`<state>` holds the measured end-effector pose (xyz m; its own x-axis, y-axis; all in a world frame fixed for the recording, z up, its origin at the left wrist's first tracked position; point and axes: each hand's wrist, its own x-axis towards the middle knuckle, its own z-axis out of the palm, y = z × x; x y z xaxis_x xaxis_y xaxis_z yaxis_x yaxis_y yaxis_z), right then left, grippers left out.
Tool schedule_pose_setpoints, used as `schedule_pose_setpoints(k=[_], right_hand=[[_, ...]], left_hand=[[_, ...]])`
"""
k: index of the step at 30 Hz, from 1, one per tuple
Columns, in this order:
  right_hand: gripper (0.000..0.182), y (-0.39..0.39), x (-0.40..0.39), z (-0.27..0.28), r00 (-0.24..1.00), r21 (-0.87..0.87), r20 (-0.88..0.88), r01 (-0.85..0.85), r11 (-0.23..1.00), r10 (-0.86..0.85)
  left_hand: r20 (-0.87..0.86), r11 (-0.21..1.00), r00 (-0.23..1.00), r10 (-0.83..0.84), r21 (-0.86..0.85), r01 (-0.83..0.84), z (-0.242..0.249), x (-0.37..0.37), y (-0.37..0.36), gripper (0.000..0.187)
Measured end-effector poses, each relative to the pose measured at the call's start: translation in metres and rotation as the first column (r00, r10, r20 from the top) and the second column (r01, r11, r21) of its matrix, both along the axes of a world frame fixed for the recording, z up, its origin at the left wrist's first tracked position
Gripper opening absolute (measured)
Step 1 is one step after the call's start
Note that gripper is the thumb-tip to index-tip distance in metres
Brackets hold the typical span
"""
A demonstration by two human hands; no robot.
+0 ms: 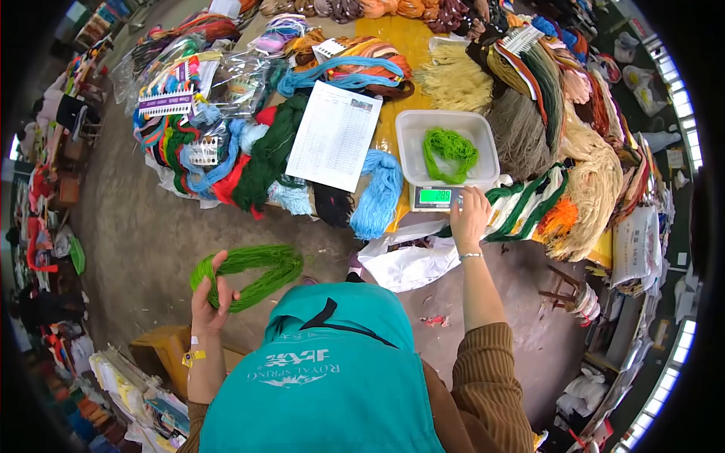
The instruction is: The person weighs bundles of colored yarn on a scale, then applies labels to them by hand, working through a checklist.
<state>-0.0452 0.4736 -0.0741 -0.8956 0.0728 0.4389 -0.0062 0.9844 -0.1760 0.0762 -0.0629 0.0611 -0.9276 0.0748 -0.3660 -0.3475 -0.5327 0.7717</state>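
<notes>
My left hand, out to the left above the floor, is closed around a looped skein of green thread. My right hand rests its outstretched fingers on the right end of a digital scale at the table's front edge and grips nothing. The scale's display glows green with digits too small to read surely. On the scale sits a clear plastic tub, and a smaller bright green skein lies loosely inside it. A light blue skein hangs over the edge just left of the scale.
A printed sheet lies on piled skeins left of the tub. Dark green thread bunches beside it. Beige hanks and green-and-white skeins fill the right side. A white plastic bag hangs below the scale. A wooden stool stands right.
</notes>
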Motion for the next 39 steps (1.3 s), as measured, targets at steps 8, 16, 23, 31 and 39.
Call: schedule_pose_setpoints(k=[8, 16, 23, 31, 39], right_hand=[[0.031, 0.025, -0.034, 0.025, 0.998, -0.146, -0.059, 0.026, 0.989, -0.035], [0.024, 0.047, -0.095, 0.05, 0.988, -0.27, 0.115, -0.067, 0.961, 0.102], [0.021, 0.037, -0.132, 0.037, 0.886, -0.41, 0.353, -0.141, 0.901, 0.3], [0.022, 0.023, -0.162, 0.015, 0.787, -0.351, 0.48, -0.234, 0.907, 0.388], [0.024, -0.004, -0.165, 0.004, 0.656, -0.174, 0.571, -0.49, 0.854, 0.493]], left_hand=[[-0.008, 1.0, 1.0, 0.005, 0.002, -0.005, 0.004, 0.01, -0.002, 0.056], [0.014, 0.998, 0.998, 0.068, 0.009, -0.069, 0.006, 0.024, 0.002, 0.046], [0.021, 0.976, 0.989, 0.144, 0.16, -0.146, -0.003, 0.031, -0.003, 0.03], [0.024, 0.968, 0.98, 0.2, 0.149, -0.201, 0.003, 0.029, 0.004, 0.029], [0.016, 0.964, 0.98, 0.201, 0.177, -0.2, -0.001, 0.027, 0.015, 0.03]])
